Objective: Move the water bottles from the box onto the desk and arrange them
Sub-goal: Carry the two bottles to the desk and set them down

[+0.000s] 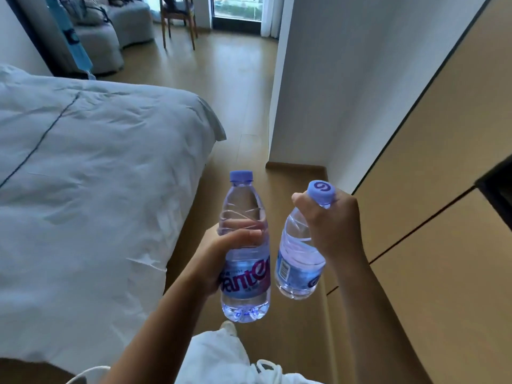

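Wooden flooring [243, 87] is running between a white bed [91, 167] and tan cabinet panels [432, 167]. Nearest, the left hand [221, 259] is wrapping round the middle of an upright clear plastic bottle [245, 273], water filling it to the shoulder. The right hand [331, 225] is gripping the neck of a second bottle [297, 261], tilted, its lilac cap towards the camera. Farther off, a grey sofa [110, 31] and wooden chair [178, 20] are standing.
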A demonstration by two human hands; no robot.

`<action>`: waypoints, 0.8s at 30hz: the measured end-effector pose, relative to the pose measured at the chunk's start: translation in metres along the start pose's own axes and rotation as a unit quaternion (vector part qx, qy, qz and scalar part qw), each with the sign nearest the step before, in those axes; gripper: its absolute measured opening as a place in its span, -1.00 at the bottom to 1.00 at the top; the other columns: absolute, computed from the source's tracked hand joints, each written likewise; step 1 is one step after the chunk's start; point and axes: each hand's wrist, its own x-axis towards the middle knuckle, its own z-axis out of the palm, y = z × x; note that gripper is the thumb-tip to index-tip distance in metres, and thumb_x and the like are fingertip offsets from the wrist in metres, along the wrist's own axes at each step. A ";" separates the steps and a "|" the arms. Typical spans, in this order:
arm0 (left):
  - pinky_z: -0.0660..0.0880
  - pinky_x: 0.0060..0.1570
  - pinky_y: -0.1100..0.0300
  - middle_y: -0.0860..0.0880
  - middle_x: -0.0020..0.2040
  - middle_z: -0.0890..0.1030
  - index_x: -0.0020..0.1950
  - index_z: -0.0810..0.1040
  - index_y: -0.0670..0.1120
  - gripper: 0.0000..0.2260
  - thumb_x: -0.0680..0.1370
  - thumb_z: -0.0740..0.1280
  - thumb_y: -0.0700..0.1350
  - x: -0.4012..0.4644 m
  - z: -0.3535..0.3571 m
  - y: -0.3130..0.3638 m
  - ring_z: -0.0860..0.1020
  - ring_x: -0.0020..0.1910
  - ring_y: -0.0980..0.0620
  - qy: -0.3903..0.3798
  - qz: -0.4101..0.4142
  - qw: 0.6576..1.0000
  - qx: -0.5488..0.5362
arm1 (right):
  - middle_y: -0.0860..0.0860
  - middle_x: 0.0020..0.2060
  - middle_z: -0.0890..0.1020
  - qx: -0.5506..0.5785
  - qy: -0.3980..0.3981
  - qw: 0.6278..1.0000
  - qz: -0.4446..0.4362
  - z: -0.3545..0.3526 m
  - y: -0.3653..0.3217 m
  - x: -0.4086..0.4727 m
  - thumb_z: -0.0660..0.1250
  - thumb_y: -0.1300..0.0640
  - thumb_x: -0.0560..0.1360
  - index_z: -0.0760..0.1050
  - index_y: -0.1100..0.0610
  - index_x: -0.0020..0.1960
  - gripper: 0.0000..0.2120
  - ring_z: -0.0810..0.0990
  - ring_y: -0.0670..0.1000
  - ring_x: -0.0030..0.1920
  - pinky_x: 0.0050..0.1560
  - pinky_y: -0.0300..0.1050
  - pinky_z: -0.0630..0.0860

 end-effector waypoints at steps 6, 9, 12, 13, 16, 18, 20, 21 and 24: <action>0.56 -0.22 0.10 -0.16 -0.16 0.66 -0.01 0.60 -0.13 -0.55 0.17 0.52 0.01 0.113 -0.045 0.058 0.65 -0.20 -0.15 -0.005 -0.013 0.999 0.045 | -0.03 -0.50 0.52 0.018 0.003 0.999 0.028 0.058 0.006 0.110 0.41 0.18 0.42 0.54 0.28 -0.29 -0.81 0.49 -0.12 -0.45 -0.43 -0.41 0.38; 0.57 -0.23 0.12 -0.17 -0.15 0.66 -0.03 0.61 -0.11 -0.58 0.17 0.51 0.02 0.160 -0.058 0.069 0.65 -0.20 -0.16 -0.014 -0.027 0.999 0.034 | -0.09 -0.53 0.50 0.029 -0.006 0.999 0.046 0.083 0.018 0.156 0.41 0.17 0.42 0.54 0.21 -0.31 -0.83 0.51 -0.12 -0.44 -0.44 -0.42 0.39; 0.56 -0.23 0.13 -0.13 -0.18 0.67 -0.13 0.66 0.00 -0.67 0.14 0.52 0.01 0.210 -0.063 0.076 0.66 -0.22 -0.13 -0.014 -0.038 0.999 0.033 | -0.16 -0.55 0.51 0.042 -0.013 0.998 0.051 0.106 0.031 0.204 0.41 0.17 0.42 0.50 0.11 -0.34 -0.82 0.50 -0.14 -0.44 -0.43 -0.43 0.39; 0.55 -0.23 0.14 -0.12 -0.18 0.67 -0.15 0.67 0.02 -0.68 0.12 0.52 0.01 0.227 -0.064 0.078 0.66 -0.22 -0.11 -0.015 -0.043 0.998 0.035 | -0.15 -0.55 0.50 0.044 -0.014 0.998 0.051 0.112 0.036 0.221 0.41 0.18 0.42 0.50 0.09 -0.34 -0.82 0.51 -0.15 -0.43 -0.42 -0.43 0.39; 0.55 -0.23 0.16 -0.11 -0.18 0.68 -0.16 0.67 0.04 -0.68 0.12 0.52 0.01 0.286 -0.068 0.087 0.66 -0.21 -0.10 -0.013 -0.047 0.998 0.041 | -0.11 -0.49 0.52 0.048 -0.019 0.998 0.042 0.130 0.053 0.277 0.41 0.17 0.43 0.51 0.14 -0.30 -0.84 0.52 -0.13 -0.41 -0.39 -0.39 0.44; 0.55 -0.23 0.17 -0.11 -0.18 0.68 -0.16 0.67 0.05 -0.69 0.12 0.52 0.02 0.332 -0.070 0.098 0.66 -0.21 -0.11 -0.010 -0.040 0.998 0.047 | -0.05 -0.49 0.51 0.050 -0.022 0.998 0.035 0.140 0.065 0.324 0.41 0.18 0.43 0.53 0.25 -0.28 -0.83 0.49 -0.10 -0.43 -0.40 -0.34 0.43; 0.55 -0.22 0.17 -0.11 -0.17 0.68 -0.16 0.66 0.06 -0.70 0.12 0.52 0.02 0.382 -0.069 0.111 0.66 -0.20 -0.11 -0.007 -0.037 0.998 0.054 | -0.01 -0.51 0.48 0.054 -0.024 0.998 0.029 0.149 0.075 0.378 0.40 0.20 0.41 0.52 0.32 -0.29 -0.80 0.43 -0.08 -0.46 -0.42 -0.33 0.38; 0.56 -0.22 0.16 -0.11 -0.17 0.67 -0.17 0.66 0.07 -0.70 0.12 0.52 0.03 0.403 -0.068 0.119 0.66 -0.20 -0.10 -0.007 -0.037 0.998 0.057 | 0.00 -0.52 0.47 0.051 -0.025 0.998 0.022 0.153 0.077 0.402 0.40 0.20 0.40 0.51 0.33 -0.30 -0.79 0.42 -0.07 -0.46 -0.43 -0.33 0.36; 0.56 -0.21 0.15 -0.12 -0.17 0.67 -0.16 0.66 0.05 -0.68 0.12 0.51 0.02 0.477 -0.062 0.144 0.66 -0.21 -0.10 0.000 -0.028 0.998 0.050 | -0.06 -0.52 0.47 0.039 -0.037 0.999 -0.005 0.168 0.083 0.484 0.39 0.18 0.40 0.48 0.21 -0.36 -0.80 0.43 -0.10 -0.47 -0.42 -0.36 0.37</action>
